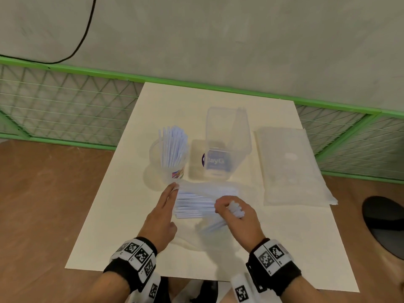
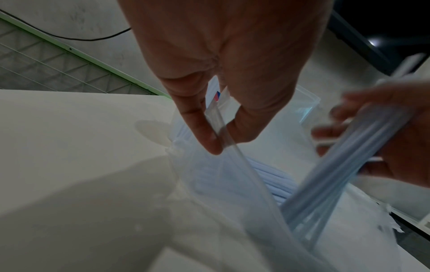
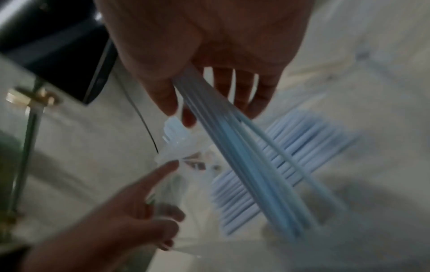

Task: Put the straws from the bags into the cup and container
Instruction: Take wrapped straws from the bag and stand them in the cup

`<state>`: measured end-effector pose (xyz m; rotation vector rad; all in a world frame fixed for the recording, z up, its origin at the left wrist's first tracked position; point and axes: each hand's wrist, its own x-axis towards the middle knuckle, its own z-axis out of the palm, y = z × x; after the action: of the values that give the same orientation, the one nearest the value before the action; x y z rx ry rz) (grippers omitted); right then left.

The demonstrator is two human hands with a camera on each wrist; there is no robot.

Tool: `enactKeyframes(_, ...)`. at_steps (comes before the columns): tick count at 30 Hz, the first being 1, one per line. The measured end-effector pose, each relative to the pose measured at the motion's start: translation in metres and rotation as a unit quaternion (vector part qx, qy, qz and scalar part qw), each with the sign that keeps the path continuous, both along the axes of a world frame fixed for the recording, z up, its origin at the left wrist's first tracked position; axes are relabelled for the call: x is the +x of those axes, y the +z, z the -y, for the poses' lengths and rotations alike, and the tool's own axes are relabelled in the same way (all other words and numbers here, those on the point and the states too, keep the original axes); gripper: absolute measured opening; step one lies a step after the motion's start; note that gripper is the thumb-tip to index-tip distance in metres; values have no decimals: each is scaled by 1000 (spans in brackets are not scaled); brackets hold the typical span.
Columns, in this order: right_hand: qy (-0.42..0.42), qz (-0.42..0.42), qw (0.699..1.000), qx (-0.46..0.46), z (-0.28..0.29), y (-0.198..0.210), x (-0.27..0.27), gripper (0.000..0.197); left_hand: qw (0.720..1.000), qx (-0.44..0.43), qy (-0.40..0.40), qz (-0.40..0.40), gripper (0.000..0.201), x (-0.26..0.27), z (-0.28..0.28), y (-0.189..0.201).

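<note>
"What step were you on?"

"I was pulling straws out of a bag. My right hand (image 1: pixel 235 212) was nearest to me. Its fingers were curled tight around a small bunch of thin pale blue plastic straws (image 3: pixel 244 162). The bunch was partway out of the clear soft plastic bag (image 2: pixel 232 176) lying flat on the white table top (image 1: pixel 109 226)."

"And your other hand?"

"My left hand (image 1: pixel 162 212) was just beside it, at the bag's mouth. In the wrist view, my thumb and one finger pinched the clear edge of the bag to hold it open. The other fingers lay out straight."

"Were there more straws left?"

"Yes. A flat row of the same blue straws (image 1: pixel 194 204) lay inside the bag, between my two hands."

"Where would your bunch go?"

"I think into the tall clear plastic container with a blue label (image 1: pixel 226 138), a bit farther back. It looked almost empty, though I couldn't tell for sure. Beside it, on the left, the clear plastic cup with a colourful sticker (image 1: pixel 172 165) was already full of standing straws. Next I'd need to lift the bunch free, tip it upright, and drop it in without knocking anything."

"Anything else?"

"Another flat clear plastic bag (image 1: pixel 288 165) lay off to the right."
</note>
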<state>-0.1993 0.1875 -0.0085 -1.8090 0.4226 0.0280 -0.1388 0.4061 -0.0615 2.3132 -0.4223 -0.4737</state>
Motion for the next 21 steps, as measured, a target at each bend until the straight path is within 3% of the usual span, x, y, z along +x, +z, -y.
enactKeyframes(3, 79, -68, 987, -122, 6, -6, 3, 27, 1000, 1, -1, -7, 100, 0, 2, 1)
enactKeyframes(5, 92, -64, 979, -172, 9, -2, 5, 24, 1000, 1, -1, -5, 100, 1, 4, 2)
enactKeyframes(8, 68, -41, 982, -171, 10, 2, 6, 18, 1000, 6, 2, -7, 100, 3, 4, 3)
enactKeyframes(13, 83, -79, 980, -163, 5, 9, 17, 12, 1000, 9, 2, -9, 100, 5, 6, 5)
enactKeyframes(17, 33, 27, 995, -92, 4, 76, 58, 9, 1000, 10, 3, -6, 97, 6, 4, 6)
enactKeyframes(21, 18, 131, 991, -17, -14, 143, 114, 10, 1000, -5, 1, -10, 95, 5, 2, 11)
